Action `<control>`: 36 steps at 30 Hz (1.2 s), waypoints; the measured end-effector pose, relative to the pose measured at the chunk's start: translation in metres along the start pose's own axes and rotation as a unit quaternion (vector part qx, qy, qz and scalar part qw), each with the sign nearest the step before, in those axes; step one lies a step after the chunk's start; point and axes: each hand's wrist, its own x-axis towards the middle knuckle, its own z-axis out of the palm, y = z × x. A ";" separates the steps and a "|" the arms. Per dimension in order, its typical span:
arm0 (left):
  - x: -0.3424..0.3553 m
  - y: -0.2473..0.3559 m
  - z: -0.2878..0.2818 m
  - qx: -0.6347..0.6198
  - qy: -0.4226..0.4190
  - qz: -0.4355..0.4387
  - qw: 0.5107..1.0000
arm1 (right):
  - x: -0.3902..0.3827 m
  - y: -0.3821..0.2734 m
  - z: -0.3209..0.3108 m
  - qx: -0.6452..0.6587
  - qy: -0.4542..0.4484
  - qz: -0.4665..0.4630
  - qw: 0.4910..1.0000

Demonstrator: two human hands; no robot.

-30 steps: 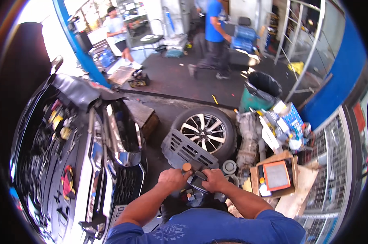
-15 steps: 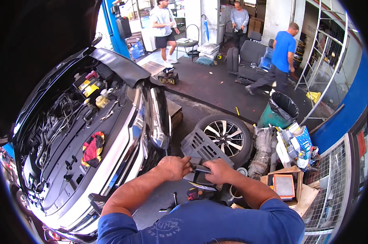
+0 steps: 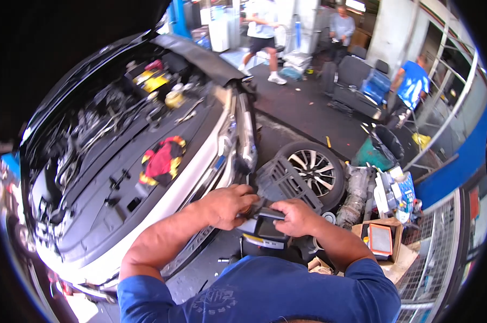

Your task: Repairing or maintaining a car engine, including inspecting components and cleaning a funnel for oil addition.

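Note:
A dark grey plastic jug (image 3: 263,229) with a built-in handle and a yellow-and-white label is held in front of my chest. My right hand (image 3: 297,217) is closed around its handle. At the jug's top left corner, the fingers of my left hand (image 3: 228,206) are curled around the neck end; the cap there is hidden by them. To the left stands a white car (image 3: 200,161) with its hood up. Red-and-yellow work gloves (image 3: 165,161) lie on the black cover at its front, and a metal wrench (image 3: 188,111) rests farther back.
A wheel (image 3: 317,173) lies ahead, with a slotted black plastic panel (image 3: 287,185) leaning on it. A metal gearbox-like part (image 3: 355,198), a green bin (image 3: 373,153) and a cardboard box holding an orange-framed air filter (image 3: 381,240) are on the right. Three people stand or walk farther off.
The view has swung left, toward the car. The jug has come nearer my body and its label now faces up more. Both hands stay on it. The person in blue now bends by the seats.

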 end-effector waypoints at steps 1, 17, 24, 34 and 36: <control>-0.006 0.001 -0.003 0.031 -0.037 0.006 0.999 | 0.005 -0.008 0.004 0.031 -0.003 0.006 0.999; -0.026 0.045 -0.038 0.067 -0.009 -0.241 0.968 | 0.033 -0.021 -0.005 0.098 0.011 -0.109 0.989; -0.057 0.038 -0.050 -0.163 0.244 -0.329 0.897 | 0.046 -0.010 -0.022 0.085 0.001 -0.158 0.984; -0.177 0.037 -0.069 -0.003 0.459 -0.523 0.718 | 0.049 -0.001 -0.027 0.157 0.025 -0.142 0.977; -0.226 0.023 -0.090 0.165 0.444 -0.610 0.635 | 0.050 0.003 -0.023 0.203 0.010 -0.112 0.973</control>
